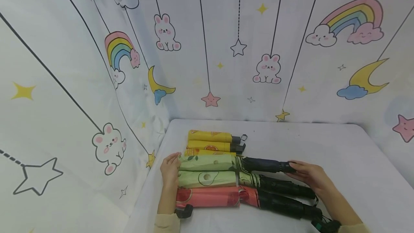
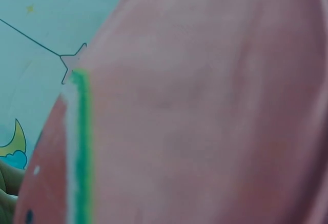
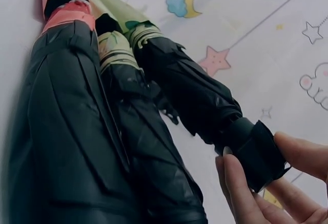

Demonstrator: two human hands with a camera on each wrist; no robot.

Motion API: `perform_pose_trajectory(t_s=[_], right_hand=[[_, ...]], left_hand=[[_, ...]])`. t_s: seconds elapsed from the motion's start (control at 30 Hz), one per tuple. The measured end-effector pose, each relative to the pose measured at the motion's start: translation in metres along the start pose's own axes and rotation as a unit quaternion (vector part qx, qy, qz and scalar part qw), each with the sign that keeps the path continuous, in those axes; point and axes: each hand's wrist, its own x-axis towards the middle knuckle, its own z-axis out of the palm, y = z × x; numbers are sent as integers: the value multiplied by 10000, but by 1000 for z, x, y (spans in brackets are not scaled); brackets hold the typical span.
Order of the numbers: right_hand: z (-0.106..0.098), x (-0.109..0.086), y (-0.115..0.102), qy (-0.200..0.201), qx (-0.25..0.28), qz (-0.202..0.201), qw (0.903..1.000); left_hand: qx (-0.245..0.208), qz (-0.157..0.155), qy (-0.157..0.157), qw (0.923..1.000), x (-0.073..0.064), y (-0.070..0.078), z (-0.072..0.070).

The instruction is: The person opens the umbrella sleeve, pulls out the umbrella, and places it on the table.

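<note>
Several folded umbrellas lie side by side on the white table, dark ends to the right. My left hand [image 1: 170, 170] pinches the left end of the farther pale green umbrella sleeve [image 1: 207, 163]. From that sleeve's right end sticks out a dark folded umbrella [image 1: 263, 164]; my right hand [image 3: 256, 193] holds its black end [image 3: 253, 152] between thumb and fingers. Nearer lies a second green sleeve [image 1: 223, 179] with an avocado print, its black umbrella [image 1: 286, 186] also sticking out. Nearest is a red watermelon-print sleeve [image 1: 210, 197] with another black umbrella [image 1: 284, 204]. Red fabric [image 2: 195, 106] fills most of the left wrist view.
Behind the green ones lie yellow orange-print umbrellas [image 1: 208, 146] with dark handles. The white table [image 1: 291, 137] meets a white backdrop [image 1: 187, 74] printed with bunnies, stars and rainbows at the back and left. Dark wrist devices [image 1: 184, 211] sit on both wrists.
</note>
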Motion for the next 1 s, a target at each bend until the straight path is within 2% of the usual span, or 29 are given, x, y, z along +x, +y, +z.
perform_pose_trajectory(t_s=[0.27, 0.4, 0.57, 0.77, 1.0], right_hand=[[-10, -3, 2, 116, 9, 142, 9998], [-15, -5, 2, 46, 67, 74, 9999], [-22, -8, 3, -7, 171, -46, 9998], [-29, -10, 4, 147, 160, 51, 9998], [-40, -13, 6, 33, 249, 78, 9997]], left_hand=[[-69, 32, 16, 10000, -2, -1, -1], [-99, 94, 81, 9999, -4, -1, 0], [-33, 104, 147, 9998, -3, -3, -1], [-121, 94, 149, 9998, -2, -3, -1], [-68, 167, 172, 9997, 0, -2, -1]])
